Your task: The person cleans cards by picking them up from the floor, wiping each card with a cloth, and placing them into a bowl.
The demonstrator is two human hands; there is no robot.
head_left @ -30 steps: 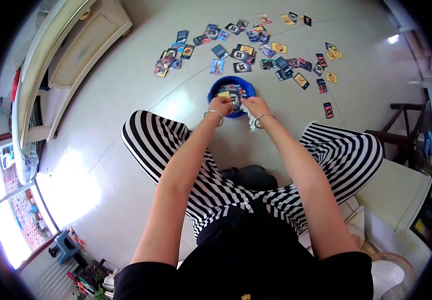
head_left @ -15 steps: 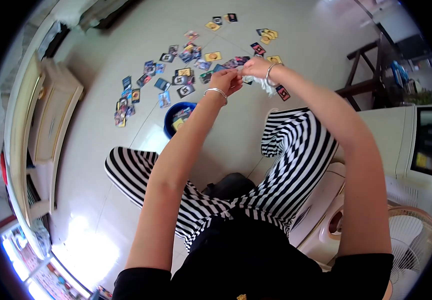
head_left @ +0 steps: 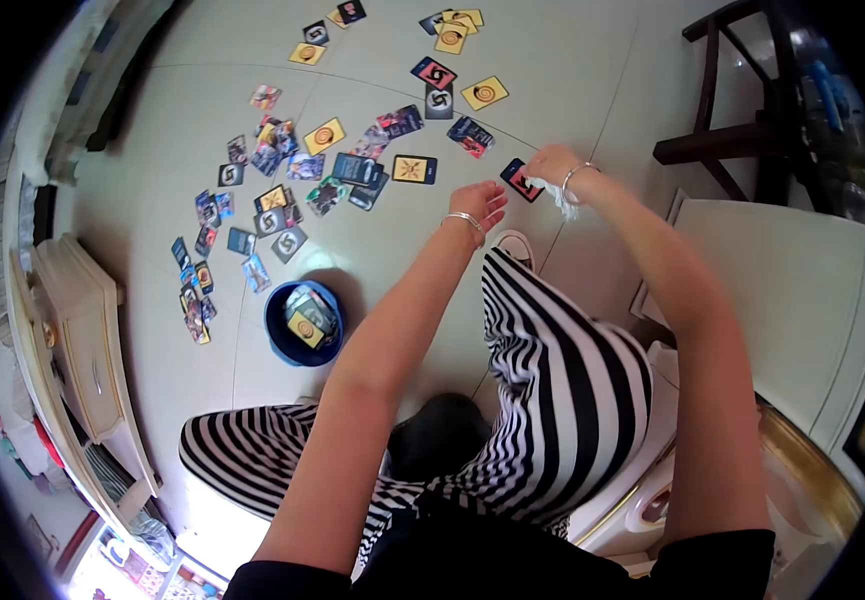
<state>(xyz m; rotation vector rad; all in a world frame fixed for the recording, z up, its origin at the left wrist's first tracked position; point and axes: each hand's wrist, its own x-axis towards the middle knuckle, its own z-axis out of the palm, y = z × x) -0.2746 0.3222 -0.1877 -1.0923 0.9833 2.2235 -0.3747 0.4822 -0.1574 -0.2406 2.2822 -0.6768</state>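
Note:
My left hand (head_left: pixel 478 205) is held out over the floor, its fingers loosely apart with nothing in them. A little to its right, my right hand (head_left: pixel 555 163) is closed on a crumpled white cloth or tissue (head_left: pixel 564 202), which hangs below the fingers. Beside that hand is a red and black card (head_left: pixel 520 180); I cannot tell whether they touch. A yellow and black card (head_left: pixel 414 169) lies to the left of my left hand. Further left stands a blue bucket (head_left: pixel 270 322) with several cards in it, a yellow card (head_left: pixel 305 329) on top.
Many cards, among them a yellow card (head_left: pixel 484 93), are scattered over the tiled floor (head_left: pixel 572 60). A dark wooden chair (head_left: pixel 707 150) and a white cabinet (head_left: pixel 772 270) stand on the right. A cream drawer unit (head_left: pixel 77 340) is on the left. Striped trouser legs frame a black seat (head_left: pixel 442 435).
My hands have moved apart, the right one carrying the white cloth or tissue. My left hand has opened. The view has shifted, so the cards and bucket appear further left.

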